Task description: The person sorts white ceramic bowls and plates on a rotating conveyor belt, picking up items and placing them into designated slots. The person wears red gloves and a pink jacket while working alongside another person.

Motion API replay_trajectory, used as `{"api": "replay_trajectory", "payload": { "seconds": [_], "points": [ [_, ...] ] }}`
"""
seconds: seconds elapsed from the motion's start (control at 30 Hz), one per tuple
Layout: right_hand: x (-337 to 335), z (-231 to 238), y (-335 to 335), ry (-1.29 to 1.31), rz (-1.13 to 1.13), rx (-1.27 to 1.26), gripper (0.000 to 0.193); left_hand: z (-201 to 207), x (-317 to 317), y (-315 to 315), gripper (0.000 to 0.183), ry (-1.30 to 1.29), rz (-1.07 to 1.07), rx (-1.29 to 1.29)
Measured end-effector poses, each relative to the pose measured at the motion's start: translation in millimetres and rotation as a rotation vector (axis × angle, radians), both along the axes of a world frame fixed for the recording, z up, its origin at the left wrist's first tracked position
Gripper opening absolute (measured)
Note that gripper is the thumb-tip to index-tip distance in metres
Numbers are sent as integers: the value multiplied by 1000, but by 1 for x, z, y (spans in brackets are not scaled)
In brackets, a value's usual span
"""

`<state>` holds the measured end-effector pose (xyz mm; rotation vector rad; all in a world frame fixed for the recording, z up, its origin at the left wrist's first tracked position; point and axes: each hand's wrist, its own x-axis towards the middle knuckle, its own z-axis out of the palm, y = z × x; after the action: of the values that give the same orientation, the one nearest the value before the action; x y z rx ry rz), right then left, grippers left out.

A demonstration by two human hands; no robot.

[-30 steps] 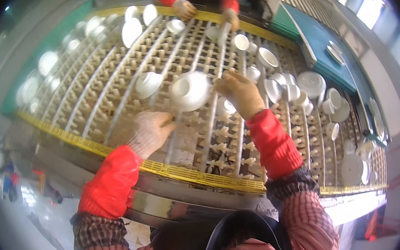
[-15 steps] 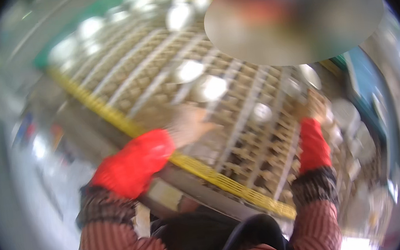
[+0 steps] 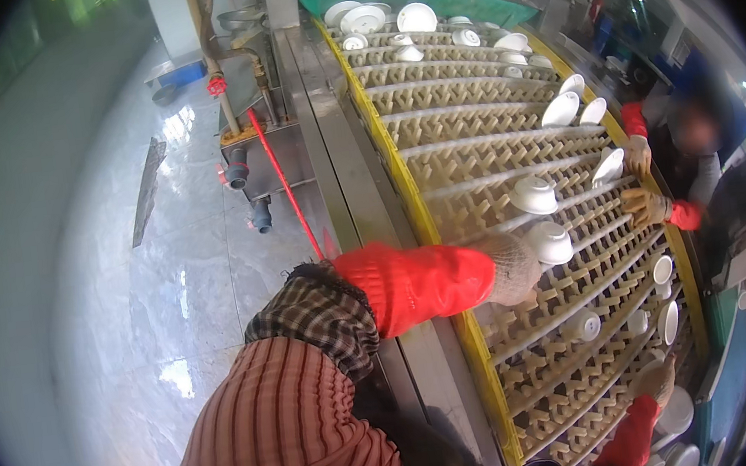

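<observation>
My left hand (image 3: 510, 269), in a pale knit glove under a red sleeve guard, is at the left side of a white bowl (image 3: 551, 243). Its fingers curl against the bowl and are partly hidden. Just beyond stands another white bowl (image 3: 534, 195). Both sit tilted on the pegged conveyor (image 3: 466, 160). My right hand (image 3: 653, 381), gloved too, is low at the right beside an upright small white dish (image 3: 669, 323); its fingers are hard to make out. A small white cup (image 3: 585, 326) lies between my hands, with a second cup (image 3: 638, 322) further right.
Across the belt a co-worker's gloved hands (image 3: 646, 205) are near a tilted white dish (image 3: 607, 167). White plates (image 3: 416, 17) and bowls stand at the far end. Yellow side rails (image 3: 404, 183) edge the belt. Pipes (image 3: 237, 168) and a red bar (image 3: 282, 181) are at left; stacked dishes (image 3: 674, 413) lower right.
My view has turned, bringing the floor and pipes at left into sight. My left hand, earlier apart from the bowls with fingers spread, is now at the nearer bowl. My right hand remains by the right-side dishes.
</observation>
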<state>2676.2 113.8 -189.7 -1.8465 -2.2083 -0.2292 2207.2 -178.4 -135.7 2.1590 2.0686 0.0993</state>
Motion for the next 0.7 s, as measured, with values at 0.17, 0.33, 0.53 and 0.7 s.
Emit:
{"api": "replay_trajectory", "payload": {
  "seconds": [0.17, 0.33, 0.53, 0.7],
  "points": [
    [26, -17, -18, 867, 453, -294, 44, -17, -2, 0, 40, -170, 3, 181],
    [-82, 37, -49, 1299, 592, -238, 43, -21, -10, -7, 41, -26, 33, 241],
    [-201, 93, -88, 795, 750, 289, 49, -30, -5, 3, 46, -144, -39, 314],
    [-189, 85, -129, 335, 597, 396, 62, -14, 1, -16, 45, -136, 19, 296]
  ]
}}
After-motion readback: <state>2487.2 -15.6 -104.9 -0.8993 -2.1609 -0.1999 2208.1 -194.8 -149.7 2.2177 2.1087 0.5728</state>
